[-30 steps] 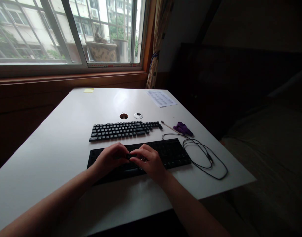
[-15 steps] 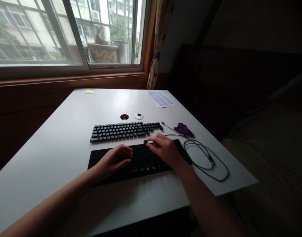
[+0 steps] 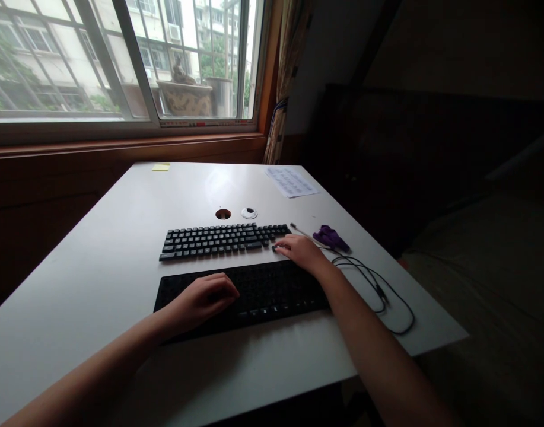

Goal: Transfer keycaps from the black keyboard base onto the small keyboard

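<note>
Keyboard point(image 3: 269, 284) lies flat on the near part of the table point(image 3: 76, 267), behind & partly under both hands. R hand point(image 3: 302, 252) has thumb + fingers pinched on a small keycap point(image 3: 274, 248), prob. a loose one, tho it's too dim & tiny to be sure. That's just beside the R end of the loose key rows point(image 3: 209, 241). L hand point(image 3: 207, 295) is curled over the keyboard's L half; can't tell if anything's in it.

Main risk: the keycap slipping, b/c it's tiny & only fingertips are on it. Next: knuckles or wrist bumping the rows, as R hand is v. close; one nudge could skew several caps & mix up the order. A stray cap could also roll or skid toward the open hole point(image 3: 223, 214) beyond the rows, w/ a white ring point(image 3: 249, 213) next to it. Dark caps vs. dark keyboard = easy to lose one in this light.

Other stuff: thin stick point(image 3: 293, 226) & purple cloth point(image 3: 331, 238) past R hand, cable point(image 3: 380, 292) looped on the R. R forearm passes close to the cable & could snag it; it also blocks the view of the keyboard's R end. Papers point(image 3: 293, 182) & yellow note point(image 3: 161, 167) sit at the far edge, well out of the way.
</note>
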A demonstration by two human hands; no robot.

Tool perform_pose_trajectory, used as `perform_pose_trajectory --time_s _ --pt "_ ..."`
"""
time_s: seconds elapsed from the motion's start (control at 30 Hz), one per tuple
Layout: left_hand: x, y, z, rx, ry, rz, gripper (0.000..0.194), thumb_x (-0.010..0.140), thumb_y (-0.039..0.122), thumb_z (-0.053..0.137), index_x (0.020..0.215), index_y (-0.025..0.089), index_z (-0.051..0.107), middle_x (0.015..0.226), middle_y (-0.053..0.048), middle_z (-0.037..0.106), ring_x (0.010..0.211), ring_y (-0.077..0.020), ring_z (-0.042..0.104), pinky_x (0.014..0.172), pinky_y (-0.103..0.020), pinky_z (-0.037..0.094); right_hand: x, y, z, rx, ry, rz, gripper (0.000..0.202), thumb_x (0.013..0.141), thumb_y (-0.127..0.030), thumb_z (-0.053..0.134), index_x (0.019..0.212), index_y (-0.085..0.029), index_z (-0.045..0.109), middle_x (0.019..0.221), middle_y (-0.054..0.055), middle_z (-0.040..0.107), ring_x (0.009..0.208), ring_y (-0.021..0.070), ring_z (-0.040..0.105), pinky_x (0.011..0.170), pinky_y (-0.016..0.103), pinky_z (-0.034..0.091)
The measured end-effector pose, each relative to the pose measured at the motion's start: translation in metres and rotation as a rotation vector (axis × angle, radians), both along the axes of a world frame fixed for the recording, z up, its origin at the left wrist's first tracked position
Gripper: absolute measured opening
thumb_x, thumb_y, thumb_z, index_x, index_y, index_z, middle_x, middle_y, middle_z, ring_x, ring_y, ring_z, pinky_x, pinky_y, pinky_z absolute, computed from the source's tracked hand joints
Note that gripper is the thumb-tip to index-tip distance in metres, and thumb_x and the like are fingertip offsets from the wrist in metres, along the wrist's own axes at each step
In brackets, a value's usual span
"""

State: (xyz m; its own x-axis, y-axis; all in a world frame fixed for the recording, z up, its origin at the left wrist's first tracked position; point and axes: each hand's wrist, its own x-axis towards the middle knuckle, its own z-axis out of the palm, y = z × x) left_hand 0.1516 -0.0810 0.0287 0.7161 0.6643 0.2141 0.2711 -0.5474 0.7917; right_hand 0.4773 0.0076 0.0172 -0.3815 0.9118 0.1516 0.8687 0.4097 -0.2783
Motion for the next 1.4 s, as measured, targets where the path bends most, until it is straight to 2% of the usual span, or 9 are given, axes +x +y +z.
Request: perform_pose_trajectory --time_s 0.23,0.4,0.63,0.93,1.4 --pt "-0.001 0.0 -0.003 0.006 -0.007 -0.016 0.015 0.094 0.022 0.052 0.099 0.017 0.065 0.094 -0.007 0.065 0.083 -0.0144 0.062 0.074 -0.024 0.049 0.005 0.0 -0.006 0.009 0.061 0.017 0.024 0.091 -0.03 0.059 0.108 -0.022 0.073 0.105 0.005 0.072 0.096 0.018 0.066 0.088 0.029 0.048" --pt "-0.001 0.0 -0.004 0.01 0.006 -0.01 0.015 0.094 0.022 0.052 0.099 0.017 0.065 0.094 -0.007 0.065 0.08 -0.0141 0.062 0.073 -0.024 0.05 0.007 -0.009 -0.005 0.1 0.11 -0.007 0.03 0.092 -0.03 0.058 0.119 -0.024 0.068 0.107 0.005 0.071 0.091 0.0171 0.066 0.085 0.028 0.049" --pt "-0.001 -0.001 -0.001 0.008 0.0 -0.018 0.015 0.093 0.021 0.052 0.099 0.018 0.065 0.094 -0.007 0.065 0.081 -0.0144 0.062 0.072 -0.025 0.05 0.005 -0.024 -0.005 0.093 -0.042 -0.006 0.033 0.093 -0.029 0.054 0.122 -0.033 0.067 0.098 0.002 0.068 0.08 0.0143 0.064 0.073 0.024 0.048" --pt "-0.001 -0.002 0.0 0.017 0.008 -0.018 0.015 0.094 0.02 0.052 0.099 0.018 0.065 0.093 -0.007 0.064 0.082 -0.0146 0.062 0.072 -0.024 0.05 -0.008 -0.026 0.002 0.057 -0.185 -0.092 0.037 0.097 -0.035 0.043 0.13 -0.038 0.061 0.107 0.002 0.068 0.088 0.0179 0.065 0.071 0.026 0.047" --pt "-0.001 -0.002 -0.001 0.016 -0.013 -0.019 0.015 0.094 0.022 0.053 0.099 0.018 0.066 0.093 -0.007 0.065 0.08 -0.0146 0.062 0.071 -0.025 0.05 -0.011 -0.025 0.004 0.038 -0.233 -0.146 0.044 0.093 -0.029 0.046 0.134 -0.038 0.057 0.107 0.002 0.068 0.089 0.0187 0.065 0.072 0.027 0.047"
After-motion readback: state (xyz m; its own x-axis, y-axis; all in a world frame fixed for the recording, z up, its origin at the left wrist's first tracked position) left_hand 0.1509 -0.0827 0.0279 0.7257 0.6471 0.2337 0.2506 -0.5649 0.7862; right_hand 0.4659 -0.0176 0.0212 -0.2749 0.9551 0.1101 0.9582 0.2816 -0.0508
